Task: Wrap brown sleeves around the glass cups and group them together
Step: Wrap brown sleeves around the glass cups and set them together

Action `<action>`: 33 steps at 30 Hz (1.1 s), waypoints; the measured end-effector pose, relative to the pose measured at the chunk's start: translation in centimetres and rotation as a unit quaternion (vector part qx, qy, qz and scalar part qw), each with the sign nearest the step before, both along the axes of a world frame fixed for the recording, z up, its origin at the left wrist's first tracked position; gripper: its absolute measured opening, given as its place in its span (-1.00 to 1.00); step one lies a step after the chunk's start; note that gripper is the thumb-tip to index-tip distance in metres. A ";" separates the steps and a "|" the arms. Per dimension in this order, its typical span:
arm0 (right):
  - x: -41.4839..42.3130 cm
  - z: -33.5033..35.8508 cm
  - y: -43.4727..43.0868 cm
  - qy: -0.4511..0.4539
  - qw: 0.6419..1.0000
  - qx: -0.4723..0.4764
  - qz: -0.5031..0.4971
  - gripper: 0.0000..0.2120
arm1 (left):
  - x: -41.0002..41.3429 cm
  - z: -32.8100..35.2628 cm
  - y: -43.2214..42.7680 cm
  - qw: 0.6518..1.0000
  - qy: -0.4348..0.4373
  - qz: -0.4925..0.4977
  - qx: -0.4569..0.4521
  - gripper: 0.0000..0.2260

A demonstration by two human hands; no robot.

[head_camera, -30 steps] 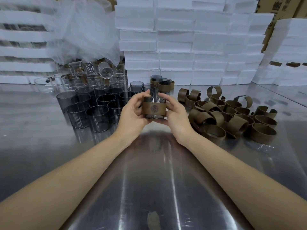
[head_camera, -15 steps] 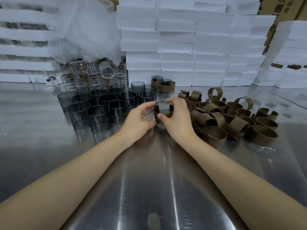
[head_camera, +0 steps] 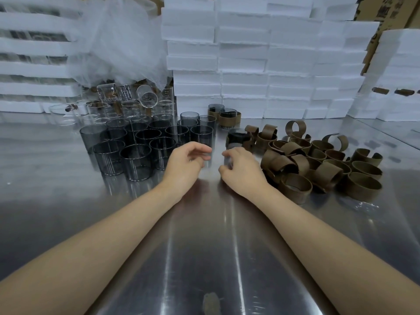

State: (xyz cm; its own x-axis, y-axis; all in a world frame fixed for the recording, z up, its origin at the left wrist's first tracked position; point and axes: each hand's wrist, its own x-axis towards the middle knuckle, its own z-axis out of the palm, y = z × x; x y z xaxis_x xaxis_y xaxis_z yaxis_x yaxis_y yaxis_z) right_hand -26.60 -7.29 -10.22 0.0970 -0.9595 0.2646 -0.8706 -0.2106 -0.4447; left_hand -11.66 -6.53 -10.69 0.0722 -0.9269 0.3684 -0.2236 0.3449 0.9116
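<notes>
A glass cup wrapped in a brown sleeve (head_camera: 238,140) stands on the steel table just beyond my right hand (head_camera: 241,169). Neither hand holds anything. My left hand (head_camera: 187,163) hovers beside the cluster of bare smoked glass cups (head_camera: 136,144), fingers loosely curled. My right hand's fingers are loosely curled too, a little short of the sleeved cup. Two more sleeved cups (head_camera: 223,114) stand further back against the foam. A pile of curled brown sleeves (head_camera: 318,164) lies to the right.
White foam boxes (head_camera: 261,55) are stacked along the table's back edge. Clear glasses and a plastic bag (head_camera: 118,42) sit at the back left. The steel table (head_camera: 204,246) reflects light in front of me.
Both hands held the sleeved cup; the right set it down on the table further back, let go, and both hands have drawn back toward me.
</notes>
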 end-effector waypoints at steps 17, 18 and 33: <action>-0.1 -0.5 -0.6 0.059 0.997 0.022 0.054 -0.68 | 0.4 0.6 0.9 0.827 -0.499 0.208 -0.156 -0.76; -0.1 -0.6 -0.6 0.060 0.997 0.020 0.055 -0.69 | 0.4 0.6 1.0 0.821 -0.516 0.205 -0.134 -0.74; -0.1 -0.3 -0.7 -0.146 0.983 0.071 0.088 -0.60 | -0.5 0.4 0.8 0.963 -0.219 0.053 -0.147 -0.51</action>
State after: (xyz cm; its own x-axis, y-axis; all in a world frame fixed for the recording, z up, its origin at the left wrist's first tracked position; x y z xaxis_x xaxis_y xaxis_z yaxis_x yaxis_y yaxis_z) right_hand -26.67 -7.94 -10.54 0.2043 -0.9639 0.1705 -0.6574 -0.2642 -0.7057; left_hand -12.11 -5.78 -10.28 -0.0619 -0.7743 0.6298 -0.6131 0.5274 0.5882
